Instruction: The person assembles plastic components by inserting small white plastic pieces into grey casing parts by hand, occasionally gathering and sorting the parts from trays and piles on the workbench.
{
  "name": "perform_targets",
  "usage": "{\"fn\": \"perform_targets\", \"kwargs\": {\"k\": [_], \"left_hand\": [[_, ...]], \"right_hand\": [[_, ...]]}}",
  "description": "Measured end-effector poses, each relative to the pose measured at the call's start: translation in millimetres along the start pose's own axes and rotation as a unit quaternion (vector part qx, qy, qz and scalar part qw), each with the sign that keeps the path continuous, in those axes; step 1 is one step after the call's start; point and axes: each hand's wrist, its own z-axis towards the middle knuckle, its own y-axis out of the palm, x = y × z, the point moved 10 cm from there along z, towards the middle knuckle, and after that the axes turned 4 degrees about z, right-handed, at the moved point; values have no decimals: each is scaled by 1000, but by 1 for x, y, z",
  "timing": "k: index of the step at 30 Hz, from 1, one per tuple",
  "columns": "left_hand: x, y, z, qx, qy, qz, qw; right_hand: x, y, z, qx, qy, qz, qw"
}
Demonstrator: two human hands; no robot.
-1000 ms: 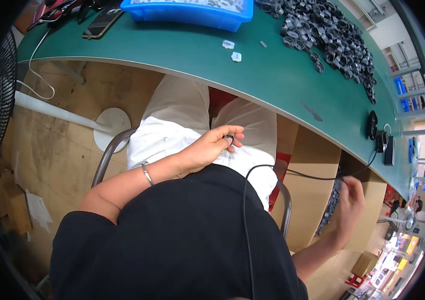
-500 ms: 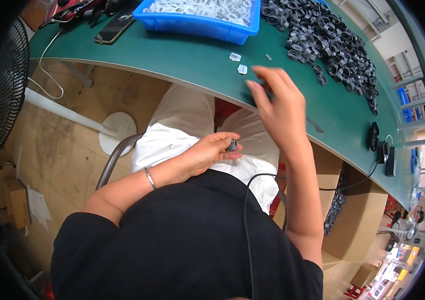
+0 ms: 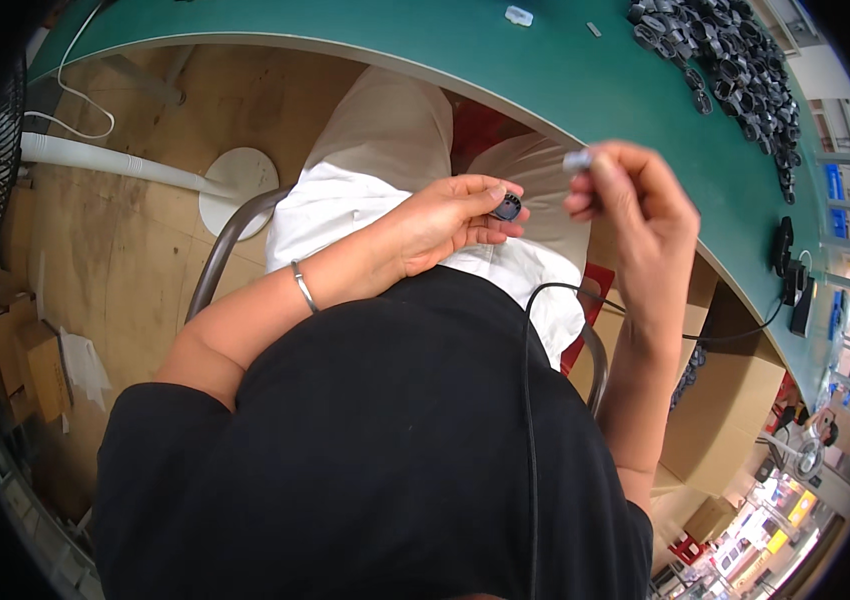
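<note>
Over my lap, my left hand (image 3: 460, 222) pinches a small dark oval plastic part (image 3: 507, 207) between thumb and fingers, its hollow side partly showing. To its right and a little higher, my right hand (image 3: 640, 195) grips a small whitish clear plastic piece (image 3: 577, 160) at the fingertips, somewhat blurred. The two held parts are apart. Another whitish clear piece (image 3: 519, 16) lies on the green table (image 3: 425, 32), with a tiny grey strip (image 3: 594, 30) to its right.
A heap of dark ring-shaped parts (image 3: 735, 70) covers the table's right side. A black cable (image 3: 532, 400) runs down my front. Below the table at right stands a cardboard box (image 3: 730, 425). A fan's white stand (image 3: 240, 195) is on the floor at left.
My right hand has picked up one of the two whitish pieces from the table and come back toward my left hand. The view has tipped downward, so the blue bin is out of sight.
</note>
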Motion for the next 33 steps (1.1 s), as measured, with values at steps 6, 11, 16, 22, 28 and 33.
{"fn": "perform_targets", "kwargs": {"k": [6, 11, 16, 22, 28, 33], "left_hand": [[-9, 9, -1, -18, 1, 10, 1000], [-10, 13, -3, 1, -3, 10, 1000], [-3, 15, -6, 2, 21, 105, 994], [-1, 15, -8, 30, 37, 125, 991], [-4, 12, -4, 37, 74, 169, 982], [0, 11, -4, 30, 77, 210, 974]], "right_hand": [[82, -6, -52, -7, 136, 110, 985], [108, -6, -58, 15, 159, 95, 983], [114, -8, -60, 44, 167, 6, 985], [120, -9, -58, 60, 189, 8, 980], [123, -7, -56, 37, 202, 17, 979], [120, -11, -54, 41, 203, -57, 977]]}}
